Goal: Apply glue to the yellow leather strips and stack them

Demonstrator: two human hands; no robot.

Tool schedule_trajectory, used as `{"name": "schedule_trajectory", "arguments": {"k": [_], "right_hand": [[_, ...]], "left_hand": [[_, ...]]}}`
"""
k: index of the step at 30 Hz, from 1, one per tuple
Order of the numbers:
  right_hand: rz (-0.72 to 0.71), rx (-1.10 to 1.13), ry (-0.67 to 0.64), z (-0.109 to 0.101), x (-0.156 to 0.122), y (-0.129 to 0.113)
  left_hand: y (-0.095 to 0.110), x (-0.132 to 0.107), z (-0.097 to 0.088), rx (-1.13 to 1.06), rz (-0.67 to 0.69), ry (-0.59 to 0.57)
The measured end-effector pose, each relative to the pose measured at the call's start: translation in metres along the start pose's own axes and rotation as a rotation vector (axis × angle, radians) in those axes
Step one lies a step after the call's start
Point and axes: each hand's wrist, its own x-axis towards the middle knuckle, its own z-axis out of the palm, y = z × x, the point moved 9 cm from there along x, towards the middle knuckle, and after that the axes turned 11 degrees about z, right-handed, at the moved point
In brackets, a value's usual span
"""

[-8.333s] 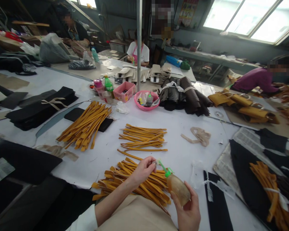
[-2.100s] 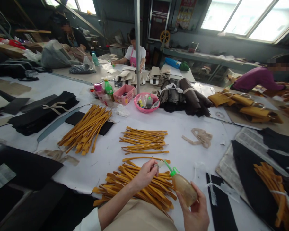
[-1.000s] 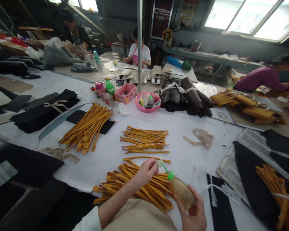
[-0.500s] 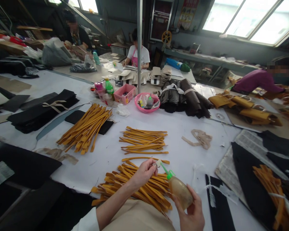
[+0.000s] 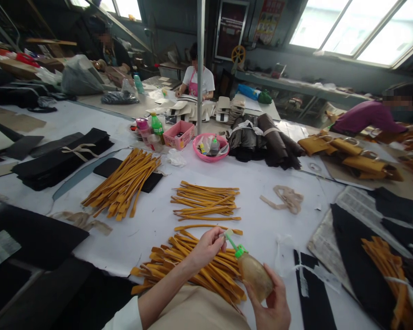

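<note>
My right hand point(image 5: 272, 303) grips a squeeze bottle point(image 5: 253, 274) of amber liquid with a green nozzle, tilted up to the left. My left hand point(image 5: 206, 248) is pinched on something small and pale at the nozzle's tip; I cannot make out what it is. Both hands hover over a heap of yellow strips point(image 5: 192, 268) at the near edge of the white table point(image 5: 261, 183). One single yellow strip point(image 5: 208, 227) lies just beyond my left hand. A second pile of yellow strips point(image 5: 206, 201) lies farther out, and a third pile point(image 5: 122, 181) sits to the left.
Black fabric stacks point(image 5: 60, 156) lie left, black pieces with yellow strips point(image 5: 385, 256) right. A pink bowl point(image 5: 209, 145), pink box point(image 5: 179, 134) and green bottle point(image 5: 155, 123) stand by a metal pole point(image 5: 199, 64). Dark rolls point(image 5: 265, 137) and tan bags point(image 5: 347, 151) lie beyond. Other people work at far tables.
A single strip now lies apart beyond the near heap. The bottle has dipped slightly lower and leftward; my left hand stays pinched at its nozzle tip.
</note>
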Motion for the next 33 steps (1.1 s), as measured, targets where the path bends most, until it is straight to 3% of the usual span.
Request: {"name": "schedule_trajectory", "arguments": {"k": [5,10,14,22,33], "right_hand": [[0.031,0.050,0.081,-0.006,0.001,-0.003],[-0.005,-0.013,-0.018,0.004,0.001,-0.010],[0.007,0.023,0.070,-0.004,0.002,-0.010],[-0.127,-0.115,-0.115,0.003,0.001,-0.017],[-0.095,-0.152,-0.076,-0.007,0.007,-0.026]], "left_hand": [[0.000,0.000,-0.001,0.018,0.007,0.010],[0.002,0.000,0.000,0.030,0.023,0.005],[0.002,0.001,-0.004,0.062,0.043,0.010],[-0.002,0.004,-0.008,0.088,0.072,-0.030],[-0.002,0.006,-0.009,0.090,0.038,-0.013]]}}
